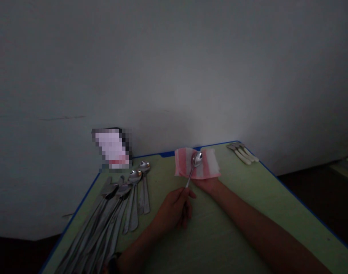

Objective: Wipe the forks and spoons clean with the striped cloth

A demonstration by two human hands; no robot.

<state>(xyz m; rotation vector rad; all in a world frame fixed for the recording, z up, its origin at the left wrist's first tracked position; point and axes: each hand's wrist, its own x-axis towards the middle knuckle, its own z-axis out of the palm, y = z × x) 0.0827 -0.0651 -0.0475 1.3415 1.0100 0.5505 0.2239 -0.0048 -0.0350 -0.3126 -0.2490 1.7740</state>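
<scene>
My left hand is closed round the handle of a metal spoon, with the bowl tilted up and away from me. Behind and under that bowl is a pink-and-white striped cloth, spread over my right hand. The palm and wrist side of my right hand show below the cloth; its fingers are hidden by it. To the left lie several metal spoons and other long-handled steel cutlery in an overlapping pile, handles toward me.
Several forks with pale handles lie at the far right corner of the green table, which has a blue edge. A blurred-out phone-like device leans at the back left. A grey wall rises just behind the table.
</scene>
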